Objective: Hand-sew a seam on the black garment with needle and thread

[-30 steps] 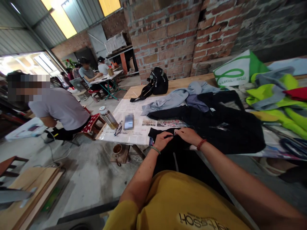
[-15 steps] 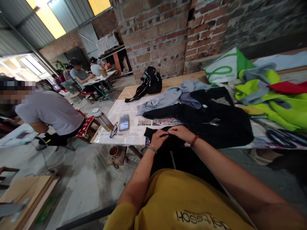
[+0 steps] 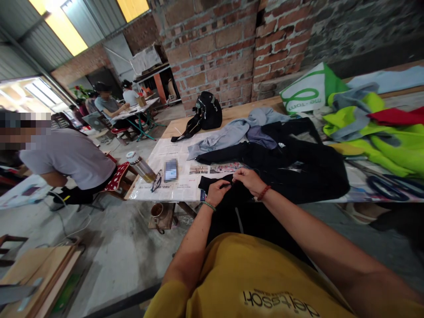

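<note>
A black garment [image 3: 304, 176] lies across the front of the table, with one sleeve-like end reaching left under my hands. My left hand [image 3: 217, 191] is closed on the black cloth near that end, fingers bent over its edge. Just above and to the right, my right hand [image 3: 251, 181] is pinched, thumb against fingertips. What sits in that pinch is too small to make out. A faint dark thread-like line seems to curve by the right knuckles. The right fingertips are slightly apart from the left hand.
Newspaper covers the table [image 3: 159, 152], where a phone [image 3: 171, 170], glasses [image 3: 157, 180], a bottle [image 3: 141, 167] and a black bag [image 3: 210, 110] stand or lie. Scissors [image 3: 387, 185] and bright green clothes [image 3: 380, 145] are at right. A seated person [image 3: 69, 154] is at left.
My right hand has lifted slightly away from the left, opening a small gap between their fingertips. The left hand stays at the cloth.
</note>
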The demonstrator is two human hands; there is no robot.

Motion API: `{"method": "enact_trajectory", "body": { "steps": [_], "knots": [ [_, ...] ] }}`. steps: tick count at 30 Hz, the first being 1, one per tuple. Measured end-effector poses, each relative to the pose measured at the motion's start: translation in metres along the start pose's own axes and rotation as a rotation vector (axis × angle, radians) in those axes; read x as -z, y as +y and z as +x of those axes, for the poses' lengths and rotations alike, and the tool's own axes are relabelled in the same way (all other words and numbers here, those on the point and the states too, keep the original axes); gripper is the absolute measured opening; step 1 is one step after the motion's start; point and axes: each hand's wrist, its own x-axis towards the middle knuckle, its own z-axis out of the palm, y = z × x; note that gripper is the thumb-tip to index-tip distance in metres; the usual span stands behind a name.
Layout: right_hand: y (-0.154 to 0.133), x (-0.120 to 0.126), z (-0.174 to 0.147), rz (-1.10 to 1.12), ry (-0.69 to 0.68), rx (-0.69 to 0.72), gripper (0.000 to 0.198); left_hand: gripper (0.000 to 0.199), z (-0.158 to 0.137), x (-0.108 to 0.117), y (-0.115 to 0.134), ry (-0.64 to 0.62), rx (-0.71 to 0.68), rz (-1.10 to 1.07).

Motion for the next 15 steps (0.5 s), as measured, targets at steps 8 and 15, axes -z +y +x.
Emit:
{"method": "enact_trajectory", "body": {
  "steps": [8, 15],
  "knots": [
    [0.002, 0.000, -0.001, 0.118, -0.072, -0.063, 0.019, 0.013, 0.001, 0.001, -0.004, -0.007, 0.019, -0.012],
    [0.002, -0.001, -0.008, 0.068, -0.074, -0.042, 0.015, 0.014, -0.001, -0.001, -0.004, 0.007, 0.008, 0.001]
  ]
}}
